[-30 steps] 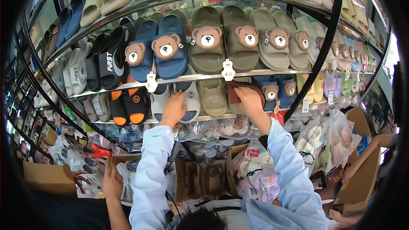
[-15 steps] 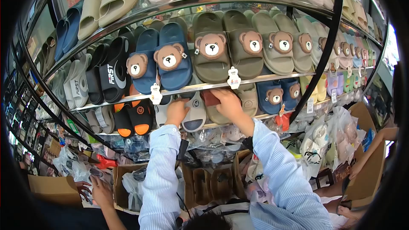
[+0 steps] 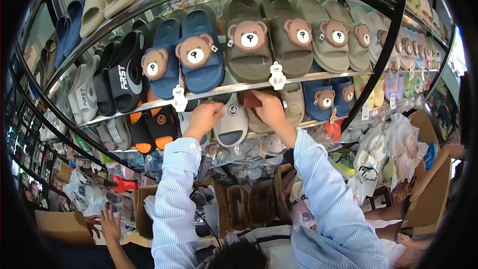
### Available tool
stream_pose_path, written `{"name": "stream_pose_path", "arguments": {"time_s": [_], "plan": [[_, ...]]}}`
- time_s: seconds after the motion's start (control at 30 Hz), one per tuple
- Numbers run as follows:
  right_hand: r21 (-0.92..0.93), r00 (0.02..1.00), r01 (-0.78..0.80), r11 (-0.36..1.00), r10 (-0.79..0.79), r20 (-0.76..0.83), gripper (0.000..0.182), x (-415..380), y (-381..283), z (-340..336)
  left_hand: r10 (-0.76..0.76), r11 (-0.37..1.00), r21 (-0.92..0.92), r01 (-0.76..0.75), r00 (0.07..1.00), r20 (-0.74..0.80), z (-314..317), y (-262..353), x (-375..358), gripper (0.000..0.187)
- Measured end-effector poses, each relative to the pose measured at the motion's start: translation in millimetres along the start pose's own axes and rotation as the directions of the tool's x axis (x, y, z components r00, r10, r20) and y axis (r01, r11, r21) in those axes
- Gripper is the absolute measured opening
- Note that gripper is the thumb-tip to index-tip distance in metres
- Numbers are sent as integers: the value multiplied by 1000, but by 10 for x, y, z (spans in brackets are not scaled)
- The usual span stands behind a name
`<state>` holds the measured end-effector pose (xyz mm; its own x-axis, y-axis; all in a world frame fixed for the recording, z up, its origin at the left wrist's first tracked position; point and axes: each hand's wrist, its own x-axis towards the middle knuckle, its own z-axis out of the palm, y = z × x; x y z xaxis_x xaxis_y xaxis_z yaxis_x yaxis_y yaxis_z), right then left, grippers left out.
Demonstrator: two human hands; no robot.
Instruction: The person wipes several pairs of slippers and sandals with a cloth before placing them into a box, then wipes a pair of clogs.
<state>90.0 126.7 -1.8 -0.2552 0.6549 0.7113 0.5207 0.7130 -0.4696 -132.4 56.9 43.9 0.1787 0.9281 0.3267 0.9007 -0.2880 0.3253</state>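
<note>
My left hand (image 3: pixel 203 120) is at the lower shelf, fingers curled over a light grey slide (image 3: pixel 185 119) that it largely covers. Its fingertips come close to the matching grey slide (image 3: pixel 232 120), which has a round dark emblem and a dark footbed patch. To the right, my right hand (image 3: pixel 271 112) closes on a dark red cloth-like piece (image 3: pixel 250 100) above a beige slide (image 3: pixel 258 125). Part of the red piece is hidden behind the fingers. A beige slide with a moulded face (image 3: pixel 294 104) sits just right of that hand.
Bear-face slides (image 3: pixel 249 37) line the shelf above, with white tags (image 3: pixel 277 75) hanging over its edge. A black rack post (image 3: pixel 383 55) slants at right. Below are cardboard boxes (image 3: pixel 144 214) and bagged slippers (image 3: pixel 368 167). Another person's hand (image 3: pixel 110 224) is at lower left; another's arm (image 3: pixel 438 169) at right.
The view has shifted slightly. My left hand has moved a little left and down, showing more of the right grey slide. The red piece now stands up more in my right hand.
</note>
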Motion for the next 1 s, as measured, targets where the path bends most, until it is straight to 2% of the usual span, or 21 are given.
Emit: {"name": "stream_pose_path", "arguments": {"time_s": [0.03, 0.07, 0.13, 0.2, 0.3, 0.37, 0.4, 0.47, 0.53, 0.6, 0.67, 0.73, 0.8, 0.83, 0.87, 0.93, 1.0], "plan": [[20, 1000, -16, 1000, 16, -5, 44, -6, 6, -4, 88, 996, 11, -88, 996, -20, 8, 13, -63, 26], [38, 1000, -27, 999, 28, -13, 44, -2, 6, -13, 84, 996, 10, -84, 996, -21, 20, 38, -129, 26], [62, 999, -54, 997, 54, -2, 43, 2, -38, -72, 195, 977, 88, -192, 980, -29, 63, 100, -287, 23], [85, 997, -80, 993, 79, 12, 43, -13, -82, -132, 194, 977, 97, -189, 980, -45, 94, 141, -449, 22], [61, 1000, -23, 998, 24, -11, 42, -62, -155, -183, 165, 984, 62, -166, 986, 15, 65, 267, -703, 23], [67, 981, 191, 979, -192, 2, 48, -126, -241, -215, 171, 984, 54, -172, 985, 26, 96, 308, -835, 23], [72, 982, 190, 979, -191, 9, 48, -159, -308, -222, 182, 982, 46, -184, 983, 37, 109, 333, -889, 23], [51, 880, 459, 887, -462, 110, 44, -203, -479, -190, 191, 980, 46, -193, 980, 50, 126, 402, -952, 23], [28, 732, 658, 753, -647, 212, 28, -303, -482, 11, 311, 943, 120, -309, 950, 5, 146, 422, -975, 23], [-11, 709, 674, 739, -642, 291, 24, -327, -472, 88, 299, 940, 156, -302, 953, 41, 137, 447, -1022, 24], [-64, 699, 693, 718, -647, 305, 23, -266, -423, 118, 333, 931, 166, -325, 943, -26, 152, 430, -1059, 24], [-114, 691, 708, 697, -650, 317, 22, -188, -404, 134, 315, 938, 161, -307, 949, -27, 134, 446, -1085, 27], [-317, 721, 688, 653, -664, 198, 19, -121, -406, 141, 290, 947, 154, -281, 957, -34, 126, 452, -1125, 29], [-322, 760, 649, 690, -606, 234, 17, -80, -407, 124, 295, 945, 152, -288, 955, -30, 119, 448, -1137, 29], [-317, 756, 654, 686, -612, 234, 17, -69, -433, 133, 303, 943, 151, -296, 953, -24, 110, 441, -1145, 29], [-305, 776, 622, 721, -620, 116, 16, -60, -482, 149, 304, 940, 171, -295, 952, -28, 97, 424, -1135, 26], [-98, 695, 717, 691, -696, 182, 16, -136, -582, 220, 311, 936, 186, -300, 950, -32, 95, 414, -1111, 24]]}}
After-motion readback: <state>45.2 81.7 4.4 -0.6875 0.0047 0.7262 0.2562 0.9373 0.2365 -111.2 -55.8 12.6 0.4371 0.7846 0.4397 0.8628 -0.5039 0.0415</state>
